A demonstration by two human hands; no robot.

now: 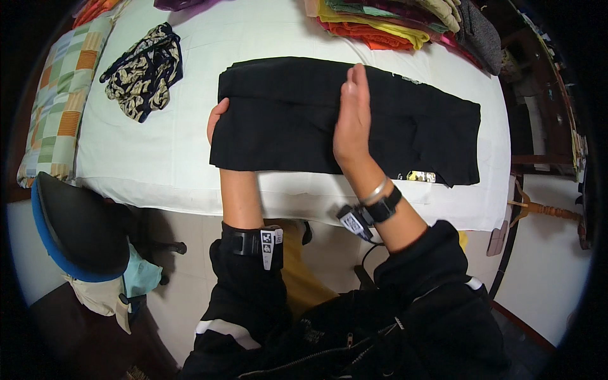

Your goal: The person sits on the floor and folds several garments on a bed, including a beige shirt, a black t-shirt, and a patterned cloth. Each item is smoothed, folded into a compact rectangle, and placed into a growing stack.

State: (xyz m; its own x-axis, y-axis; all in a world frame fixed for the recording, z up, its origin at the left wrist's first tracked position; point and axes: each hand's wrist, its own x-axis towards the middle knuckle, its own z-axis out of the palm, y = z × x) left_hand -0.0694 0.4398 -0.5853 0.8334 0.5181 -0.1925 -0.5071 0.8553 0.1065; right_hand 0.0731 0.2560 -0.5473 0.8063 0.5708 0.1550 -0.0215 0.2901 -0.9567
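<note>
A folded black garment (289,114), perhaps trousers or shorts, lies lengthwise across the white-covered bed before me. Its lower right edge bears a yellow and camouflage-patterned patch (421,176). My left hand (216,121) reaches beneath the garment's left end. Only its thumb shows, wrapping the left edge with the tip on the top layer; the palm and other fingers are hidden by the cloth. My right hand (353,114) stands on its edge upon the fabric right of the middle, fingers straight and together, gripping nothing.
A crumpled patterned cloth (145,71) lies to the left, beside a checkered pillow (64,99). Stacked colourful folded clothes (380,28) stand at the back right. A blue and black chair (80,232) is near the bed's front left corner. A cable hangs near my right wrist.
</note>
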